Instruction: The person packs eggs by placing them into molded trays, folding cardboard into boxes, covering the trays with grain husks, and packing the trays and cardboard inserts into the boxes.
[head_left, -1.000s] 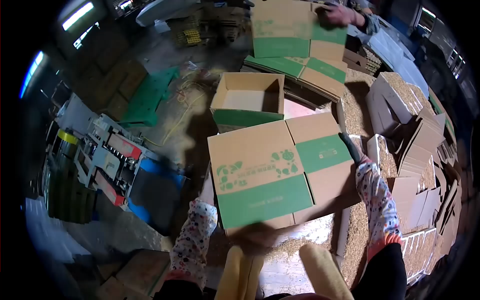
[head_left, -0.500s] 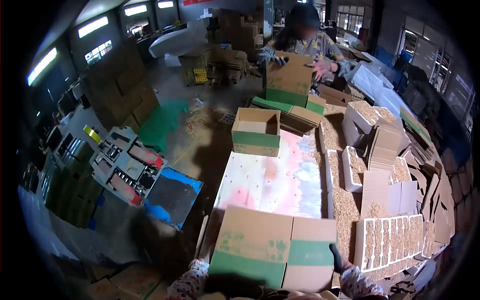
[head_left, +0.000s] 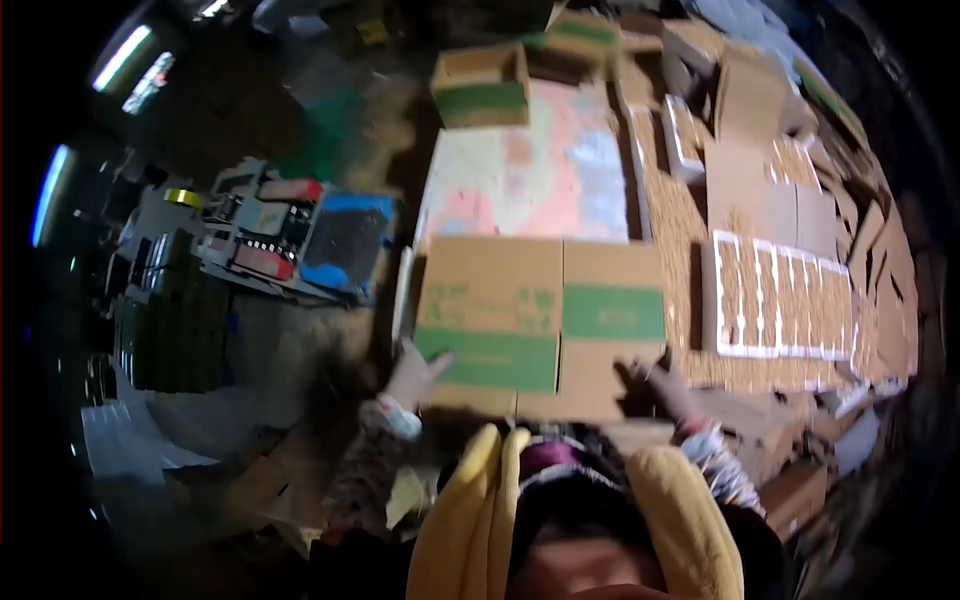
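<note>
A flattened cardboard carton [head_left: 490,270] with green bands and green print lies flat at the near end of the table. At its lower left edge is my left hand [head_left: 412,376], gloved, with thumb and fingers apart and the thumb reaching over the green band. My right hand [head_left: 662,386] is at the lower right edge, dark fingertips spread over the brown board. Motion blurs both hands somewhat, and any fingers under the board are hidden. Beyond the carton stands an open box [head_left: 482,104] with a green band.
White trays [head_left: 730,300] of brown granular material stand on the right, with loose cardboard [head_left: 745,185] behind them. A machine with red sides [head_left: 268,228] and a blue-edged plate stands on the left. The pink-and-white tabletop [head_left: 510,180] stretches behind the carton.
My view has tilted down, so the carton and table appear higher. My left hand now shows at the carton's edge, and my right hand's fingers have come over its top. The co-worker has left view.
</note>
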